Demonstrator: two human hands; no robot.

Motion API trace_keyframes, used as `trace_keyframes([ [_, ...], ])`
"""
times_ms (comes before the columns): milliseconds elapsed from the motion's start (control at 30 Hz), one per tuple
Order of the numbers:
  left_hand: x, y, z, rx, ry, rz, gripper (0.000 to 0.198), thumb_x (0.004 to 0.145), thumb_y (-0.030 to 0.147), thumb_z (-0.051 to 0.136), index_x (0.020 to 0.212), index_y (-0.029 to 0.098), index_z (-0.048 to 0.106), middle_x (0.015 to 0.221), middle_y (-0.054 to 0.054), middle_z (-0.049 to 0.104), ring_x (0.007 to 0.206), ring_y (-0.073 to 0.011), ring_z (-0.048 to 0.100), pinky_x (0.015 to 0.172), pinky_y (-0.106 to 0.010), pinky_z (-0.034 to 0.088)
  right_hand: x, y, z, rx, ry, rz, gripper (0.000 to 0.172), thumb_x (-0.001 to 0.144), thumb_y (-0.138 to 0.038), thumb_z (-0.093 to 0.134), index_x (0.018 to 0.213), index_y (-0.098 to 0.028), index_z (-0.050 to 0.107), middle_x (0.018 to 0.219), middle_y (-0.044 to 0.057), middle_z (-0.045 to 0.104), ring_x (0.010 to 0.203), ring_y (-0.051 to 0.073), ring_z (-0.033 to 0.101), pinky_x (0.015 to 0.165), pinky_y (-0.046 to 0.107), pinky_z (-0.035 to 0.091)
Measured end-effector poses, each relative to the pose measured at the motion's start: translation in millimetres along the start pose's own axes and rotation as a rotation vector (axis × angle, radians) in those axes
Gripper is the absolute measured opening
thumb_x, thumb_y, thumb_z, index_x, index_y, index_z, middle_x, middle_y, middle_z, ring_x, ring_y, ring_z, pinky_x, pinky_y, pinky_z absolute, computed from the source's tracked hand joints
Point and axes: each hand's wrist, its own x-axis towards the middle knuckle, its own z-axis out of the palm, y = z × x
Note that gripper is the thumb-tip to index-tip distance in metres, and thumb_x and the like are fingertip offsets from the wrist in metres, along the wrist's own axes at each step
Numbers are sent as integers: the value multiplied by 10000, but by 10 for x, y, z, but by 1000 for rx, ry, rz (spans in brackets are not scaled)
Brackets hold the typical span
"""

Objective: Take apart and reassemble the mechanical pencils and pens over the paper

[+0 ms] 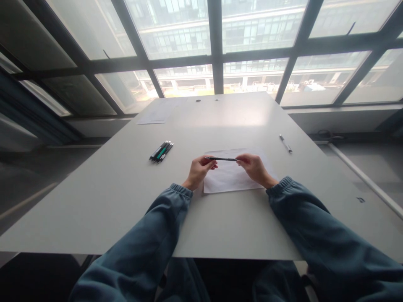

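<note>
A slim black pen (224, 159) lies level between my two hands, just above a white sheet of paper (231, 178). My left hand (201, 169) pinches its left end between thumb and fingers. At the other end, my right hand (252, 167) grips the pen the same way. The paper rests flat on the table beneath both hands, and its right part is partly covered by my right hand and sleeve.
Several dark pens (161, 152), one with a green part, lie bunched to the left on the white table (119, 201). A white pen (286, 144) lies alone at the right. More paper (155, 114) sits at the far left, near the windows (185, 79).
</note>
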Motion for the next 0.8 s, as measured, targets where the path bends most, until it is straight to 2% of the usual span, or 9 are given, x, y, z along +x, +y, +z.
trace_keyframes([
  [233, 65, -48, -68, -5, 48, 47, 426, 702, 427, 878, 967, 120, 748, 834, -104, 773, 729, -198, 733, 705, -324, 582, 41, 126, -112, -19, 47, -42, 183, 856, -334, 676, 915, -184, 764, 875, 70, 756, 785, 211, 685, 729, 347, 547],
  [433, 87, -79, -95, 60, 97, 89, 395, 699, 431, 875, 936, 128, 784, 841, -111, 780, 736, -208, 736, 712, -330, 583, 49, 184, -113, 112, 78, 41, 254, 800, -376, 759, 971, -188, 758, 876, 65, 764, 798, 218, 705, 764, 372, 572],
  [567, 98, -90, -114, 96, 125, 108, 395, 696, 444, 871, 939, 140, 806, 848, -115, 785, 739, -216, 735, 711, -338, 586, 64, 211, -118, 258, 84, 92, 280, 770, -408, 789, 925, -181, 742, 793, 51, 749, 718, 201, 699, 705, 352, 577],
  [800, 116, -146, -149, 182, 127, 159, 344, 719, 439, 853, 932, 171, 822, 901, -108, 793, 795, -224, 731, 758, -349, 581, 85, 159, -126, 298, 136, 130, 269, 745, -398, 805, 876, -174, 731, 720, 36, 726, 646, 182, 678, 638, 324, 555],
])
